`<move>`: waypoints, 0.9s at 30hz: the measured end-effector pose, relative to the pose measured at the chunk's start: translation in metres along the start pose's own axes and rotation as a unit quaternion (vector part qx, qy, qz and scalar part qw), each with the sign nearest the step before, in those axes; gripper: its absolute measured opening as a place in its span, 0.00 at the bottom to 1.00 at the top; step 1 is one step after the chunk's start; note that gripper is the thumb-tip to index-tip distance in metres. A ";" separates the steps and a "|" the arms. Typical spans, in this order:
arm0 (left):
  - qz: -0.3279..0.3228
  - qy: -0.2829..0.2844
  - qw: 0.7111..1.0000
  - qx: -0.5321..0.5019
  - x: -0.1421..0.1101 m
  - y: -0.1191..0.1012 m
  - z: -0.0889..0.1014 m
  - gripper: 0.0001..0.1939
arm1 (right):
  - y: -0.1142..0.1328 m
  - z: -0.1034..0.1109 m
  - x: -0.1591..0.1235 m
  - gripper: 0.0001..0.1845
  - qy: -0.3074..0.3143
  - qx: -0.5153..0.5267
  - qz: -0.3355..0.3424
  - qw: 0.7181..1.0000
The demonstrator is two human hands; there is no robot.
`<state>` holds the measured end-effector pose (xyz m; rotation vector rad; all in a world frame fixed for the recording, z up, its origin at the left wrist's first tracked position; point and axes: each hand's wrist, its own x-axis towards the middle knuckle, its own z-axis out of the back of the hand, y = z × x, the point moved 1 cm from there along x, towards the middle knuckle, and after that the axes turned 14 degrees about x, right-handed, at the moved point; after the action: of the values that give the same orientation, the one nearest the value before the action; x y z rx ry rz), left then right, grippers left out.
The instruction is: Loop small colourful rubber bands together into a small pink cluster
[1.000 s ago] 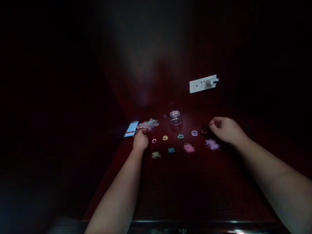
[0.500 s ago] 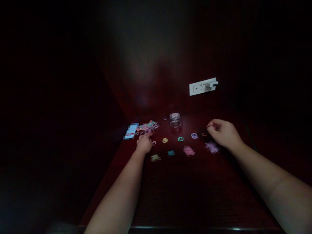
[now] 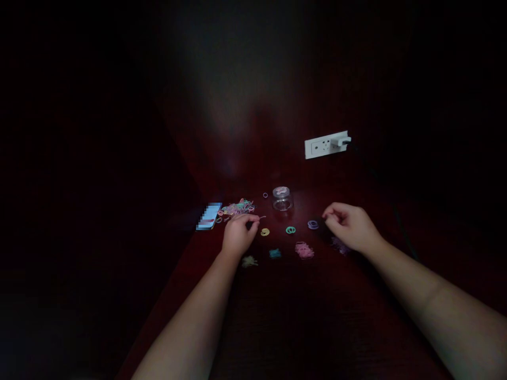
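Note:
My left hand (image 3: 239,233) pinches a thin pink rubber band (image 3: 262,217) beside the mixed pile of rubber bands (image 3: 237,207). My right hand (image 3: 351,224) is closed, fingertips together, above the purple bundle of bands (image 3: 339,245), which it partly hides. What its fingertips hold, if anything, does not show. Between the hands lie yellow bands (image 3: 265,232), green bands (image 3: 290,230) and violet bands (image 3: 312,225). Nearer to me are a pale yellow heap (image 3: 250,261), a teal heap (image 3: 274,253) and a pink heap (image 3: 304,250).
A clear lidded jar (image 3: 282,199) stands at the back, with a single band (image 3: 265,195) left of it. At the far left lies a phone (image 3: 209,216). A wall socket (image 3: 325,145) holds a white plug. The dark red table (image 3: 293,311) is dimly lit.
My left hand has come away from the pile to the right, a pink band now in its fingertips. My right hand has shifted slightly left and toward me. The view has tilted a little.

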<state>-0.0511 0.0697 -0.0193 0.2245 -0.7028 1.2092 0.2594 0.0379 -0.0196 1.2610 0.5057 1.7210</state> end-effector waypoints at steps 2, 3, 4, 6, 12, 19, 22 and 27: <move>-0.029 -0.018 0.999 -0.013 -0.002 -0.012 0.002 0.04 | 0.003 -0.004 -0.002 0.06 0.026 0.014 0.012 0.999; -0.039 -0.023 0.999 -0.018 -0.003 -0.017 0.003 0.04 | 0.005 -0.006 -0.003 0.06 0.039 0.020 0.017 0.999; -0.046 -0.026 0.998 -0.023 -0.004 -0.021 0.003 0.04 | 0.007 -0.009 -0.004 0.06 0.051 0.025 0.021 0.998; -0.063 -0.029 0.997 -0.036 -0.006 -0.030 0.004 0.04 | 0.014 -0.014 -0.005 0.07 0.073 0.028 0.029 0.997; -0.128 -0.016 0.988 -0.080 -0.014 -0.055 0.007 0.04 | 0.028 -0.032 -0.010 0.09 0.146 0.027 0.038 0.988; -0.146 0.003 0.986 -0.084 -0.020 -0.071 0.011 0.04 | 0.032 -0.035 -0.012 0.09 0.159 0.000 0.058 0.986; -0.146 0.006 0.986 -0.084 -0.020 -0.073 0.012 0.04 | 0.033 -0.034 -0.012 0.10 0.169 -0.001 0.064 0.984; -0.145 0.014 0.986 -0.077 -0.019 -0.076 0.012 0.03 | 0.032 -0.035 -0.012 0.11 0.178 -0.005 0.059 0.982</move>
<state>0.0100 0.0209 -0.0063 0.1742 -0.7093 0.8739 0.2150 0.0185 -0.0152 0.9946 0.6382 2.0618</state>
